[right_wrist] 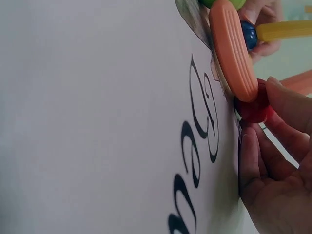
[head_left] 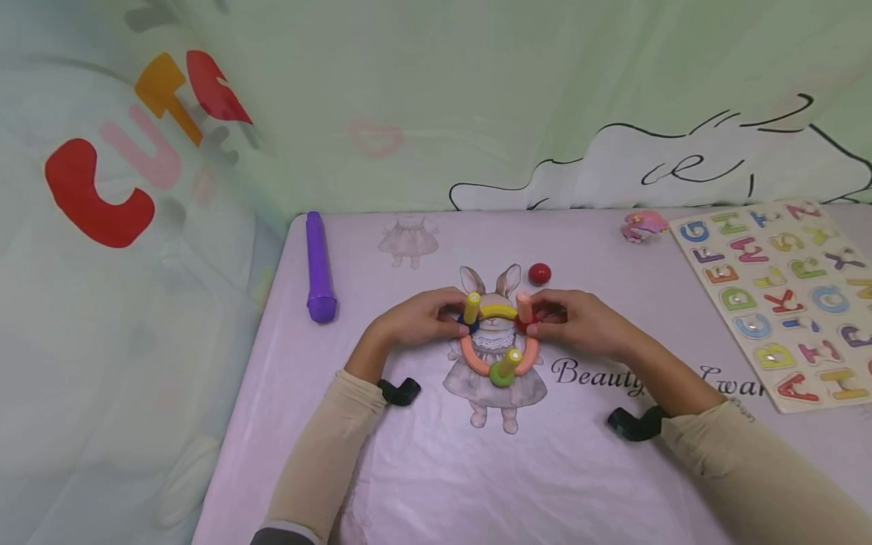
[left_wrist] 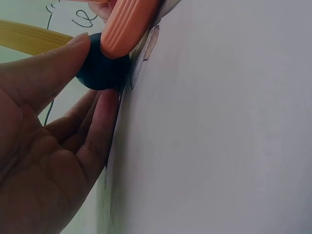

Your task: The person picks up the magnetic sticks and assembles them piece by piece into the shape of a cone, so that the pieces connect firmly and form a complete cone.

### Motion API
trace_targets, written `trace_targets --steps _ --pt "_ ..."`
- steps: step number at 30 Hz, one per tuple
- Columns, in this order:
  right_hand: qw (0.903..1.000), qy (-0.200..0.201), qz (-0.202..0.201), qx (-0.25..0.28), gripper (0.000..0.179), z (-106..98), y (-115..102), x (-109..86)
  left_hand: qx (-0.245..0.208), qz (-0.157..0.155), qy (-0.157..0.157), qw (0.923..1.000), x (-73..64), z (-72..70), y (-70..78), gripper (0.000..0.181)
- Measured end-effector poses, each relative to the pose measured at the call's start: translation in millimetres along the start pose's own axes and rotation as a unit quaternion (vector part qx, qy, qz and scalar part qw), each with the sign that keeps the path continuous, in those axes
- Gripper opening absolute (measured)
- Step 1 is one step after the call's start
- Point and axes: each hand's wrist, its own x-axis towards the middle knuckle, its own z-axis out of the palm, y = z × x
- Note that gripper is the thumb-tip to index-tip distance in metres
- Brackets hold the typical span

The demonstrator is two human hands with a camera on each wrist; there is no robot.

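Observation:
A ring of curved toy rods lies on the table cloth, one yellow curved rod at the far side and two orange curved rods nearer. Balls join them: a dark blue ball on the left, a red ball on the right and a green ball at the near side. From each ball a straight rod stands up, the one at the green ball being yellow and tilted. My left hand pinches the blue ball between thumb and fingers. Opposite it, my right hand pinches the red ball.
Just beyond my right hand sits a loose red ball. A purple microphone-shaped toy lies at the left edge. Toward the right are a small pink toy and a wooden letter puzzle board. Fabric walls border the table's back and left.

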Motion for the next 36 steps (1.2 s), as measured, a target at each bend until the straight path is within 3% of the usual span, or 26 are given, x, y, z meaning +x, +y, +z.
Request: trace_targets --steps 11,18,28,36 --pt "0.9988 -0.006 -0.035 0.033 0.032 -13 3 -0.3 0.016 0.007 -0.004 0.9998 0.2 -1.0 -0.5 0.025" --pt "0.9986 0.052 -0.004 -0.009 0.027 -27 1 6.4 0.013 0.012 -0.004 0.9998 0.5 -0.3 -2.2 0.026" --pt "0.9888 0.145 0.01 -0.031 0.034 -33 1 20.1 0.013 0.01 -0.005 0.9998 -0.3 -0.6 -1.3 0.026" --pt "0.9854 0.161 0.019 -0.051 0.041 -31 2 27.8 0.01 0.018 -0.007 0.9998 0.4 -0.5 -1.6 0.027"
